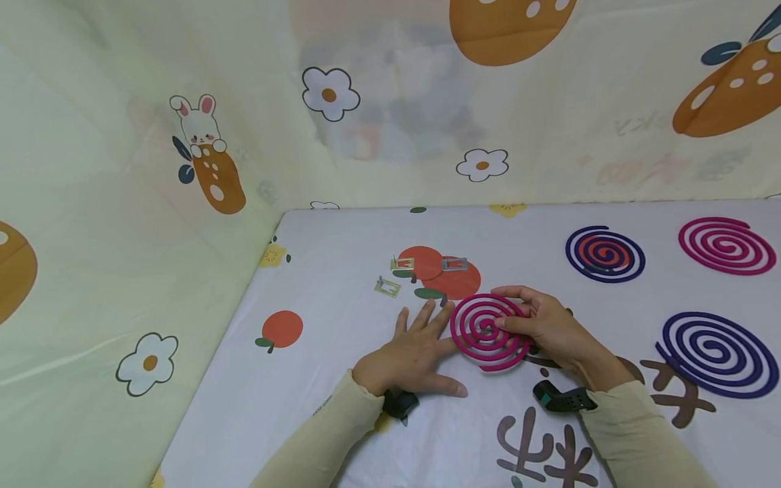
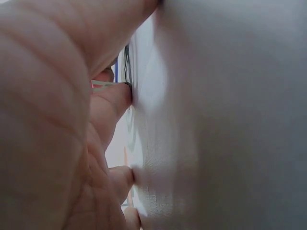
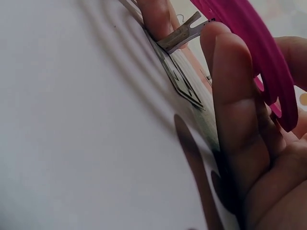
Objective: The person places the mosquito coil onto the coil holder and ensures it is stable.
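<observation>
A pink spiral coil is pinched between the thumb and fingers of my right hand, which holds it tilted above the white cloth. In the right wrist view the pink coil is raised over a small metal stand with an upright prong, lying on the cloth. My left hand lies with its fingers spread on the cloth at the coil's left, and one finger reaches under the coil's edge. Beside the prong in the right wrist view, a fingertip touches the stand.
Three small metal stands lie beyond my left hand. To the right are a dark blue coil, another pink coil and a smaller blue coil. A patterned curtain stands behind the table.
</observation>
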### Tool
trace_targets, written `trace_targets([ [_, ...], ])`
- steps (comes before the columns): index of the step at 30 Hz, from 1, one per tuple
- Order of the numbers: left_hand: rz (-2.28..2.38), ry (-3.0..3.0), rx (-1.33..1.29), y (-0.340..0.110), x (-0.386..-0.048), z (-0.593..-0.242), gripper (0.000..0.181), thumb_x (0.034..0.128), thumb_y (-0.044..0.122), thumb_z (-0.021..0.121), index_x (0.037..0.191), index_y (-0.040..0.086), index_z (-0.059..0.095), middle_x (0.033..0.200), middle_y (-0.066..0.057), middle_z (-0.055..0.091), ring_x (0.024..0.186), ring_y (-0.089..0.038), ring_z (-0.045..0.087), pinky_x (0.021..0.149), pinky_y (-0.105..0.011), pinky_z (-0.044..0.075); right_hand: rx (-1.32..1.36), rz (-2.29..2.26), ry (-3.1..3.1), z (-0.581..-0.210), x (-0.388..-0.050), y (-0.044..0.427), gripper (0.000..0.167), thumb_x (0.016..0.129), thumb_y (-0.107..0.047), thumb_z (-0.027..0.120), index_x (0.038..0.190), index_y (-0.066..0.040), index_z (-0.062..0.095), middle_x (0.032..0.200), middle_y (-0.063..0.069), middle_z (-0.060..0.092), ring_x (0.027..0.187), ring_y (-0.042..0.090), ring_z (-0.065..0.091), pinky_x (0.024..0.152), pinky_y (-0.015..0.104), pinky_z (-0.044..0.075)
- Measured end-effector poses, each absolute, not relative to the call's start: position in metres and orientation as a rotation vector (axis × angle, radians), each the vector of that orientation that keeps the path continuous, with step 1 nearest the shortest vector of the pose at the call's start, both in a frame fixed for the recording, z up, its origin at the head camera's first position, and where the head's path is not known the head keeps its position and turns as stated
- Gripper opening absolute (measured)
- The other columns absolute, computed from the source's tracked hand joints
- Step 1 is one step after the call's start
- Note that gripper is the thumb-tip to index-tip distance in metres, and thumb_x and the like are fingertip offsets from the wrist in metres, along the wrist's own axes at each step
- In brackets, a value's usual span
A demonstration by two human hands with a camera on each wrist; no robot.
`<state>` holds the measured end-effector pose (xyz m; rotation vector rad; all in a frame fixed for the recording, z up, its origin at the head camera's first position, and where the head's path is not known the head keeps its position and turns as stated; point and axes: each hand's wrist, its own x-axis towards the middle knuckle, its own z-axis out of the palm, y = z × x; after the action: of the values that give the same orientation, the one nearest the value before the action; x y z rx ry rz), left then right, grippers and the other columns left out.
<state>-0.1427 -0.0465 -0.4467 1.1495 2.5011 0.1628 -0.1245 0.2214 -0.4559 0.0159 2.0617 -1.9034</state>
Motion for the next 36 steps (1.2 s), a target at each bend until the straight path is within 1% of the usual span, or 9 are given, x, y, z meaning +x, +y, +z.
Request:
trace_targets([
  [4, 0.166, 2.499, 1.148, -0.0469, -0.1427, -0.4461, 0.088, 0.0880, 0.072, 0.066, 0.162, 0.038, 0.035, 0.177, -0.004, -0.003, 0.161, -0.037, -0.007, 0.121, -0.073, 0.004, 0.003, -1.872, 2.082, -0.4555, -0.1243, 0.2207, 0.067, 0.099, -0.016, 0.074, 0.155, -0.001, 0.040, 0.115, 0.018, 0.073, 0.098, 0.018, 0.075, 0.083, 0.030, 0.061],
  [7, 0.168, 2.496, 1.147, -0.0472, -0.1426, -0.4458, 0.088, 0.0882, 0.072, 0.066, 0.163, 0.038, 0.035, 0.177, -0.004, -0.003, 0.161, -0.036, -0.007, 0.121, -0.073, 0.003, -0.001, -1.856, 2.089, -0.4558, -0.1238, 0.2206, 0.068, 0.098, -0.014, 0.074, 0.156, -0.003, 0.040, 0.125, 0.022, 0.070, 0.104, 0.020, 0.074, 0.086, 0.032, 0.061],
  [9, 0.168, 2.494, 1.145, -0.0471, -0.1427, -0.4459, 0.088, 0.0881, 0.072, 0.066, 0.163, 0.038, 0.034, 0.177, -0.003, -0.004, 0.161, -0.036, -0.008, 0.121, -0.073, 0.003, -0.005, -1.856, 2.085, -0.4558, -0.1236, 0.2208, 0.069, 0.098, -0.012, 0.073, 0.157, -0.003, 0.039, 0.126, 0.021, 0.070, 0.105, 0.021, 0.074, 0.087, 0.032, 0.061],
  [15, 0.174, 2.495, 1.142, -0.0468, -0.1430, -0.4465, 0.089, 0.0876, 0.071, 0.067, 0.163, 0.039, 0.033, 0.177, -0.003, -0.004, 0.161, -0.035, -0.008, 0.121, -0.072, 0.003, 0.003, -1.882, 2.068, -0.4534, -0.1240, 0.2207, 0.067, 0.099, -0.010, 0.072, 0.156, -0.002, 0.037, 0.106, 0.014, 0.076, 0.091, 0.017, 0.075, 0.081, 0.029, 0.061],
  [21, 0.172, 2.494, 1.150, -0.0475, -0.1435, -0.4466, 0.088, 0.0879, 0.072, 0.066, 0.163, 0.039, 0.034, 0.176, -0.003, -0.004, 0.161, -0.036, -0.008, 0.121, -0.073, 0.003, 0.007, -1.902, 2.042, -0.4530, -0.1244, 0.2210, 0.065, 0.100, -0.011, 0.071, 0.154, 0.000, 0.037, 0.111, 0.015, 0.076, 0.094, 0.019, 0.076, 0.083, 0.031, 0.062],
  [27, 0.187, 2.493, 1.162, -0.0483, -0.1441, -0.4477, 0.087, 0.0887, 0.072, 0.066, 0.163, 0.038, 0.034, 0.176, -0.003, -0.005, 0.161, -0.036, -0.009, 0.121, -0.073, 0.002, 0.007, -1.894, 2.061, -0.4535, -0.1248, 0.2205, 0.064, 0.100, -0.012, 0.072, 0.153, -0.001, 0.039, 0.110, 0.015, 0.076, 0.094, 0.019, 0.076, 0.084, 0.029, 0.061],
  [36, 0.178, 2.495, 1.166, -0.0482, -0.1439, -0.4483, 0.087, 0.0887, 0.072, 0.065, 0.163, 0.039, 0.033, 0.176, -0.004, -0.005, 0.161, -0.037, -0.009, 0.120, -0.074, 0.003, 0.035, -1.906, 2.066, -0.4538, -0.1247, 0.2182, 0.067, 0.100, -0.009, 0.070, 0.156, 0.001, 0.034, 0.098, 0.013, 0.077, 0.087, 0.016, 0.076, 0.081, 0.027, 0.061],
])
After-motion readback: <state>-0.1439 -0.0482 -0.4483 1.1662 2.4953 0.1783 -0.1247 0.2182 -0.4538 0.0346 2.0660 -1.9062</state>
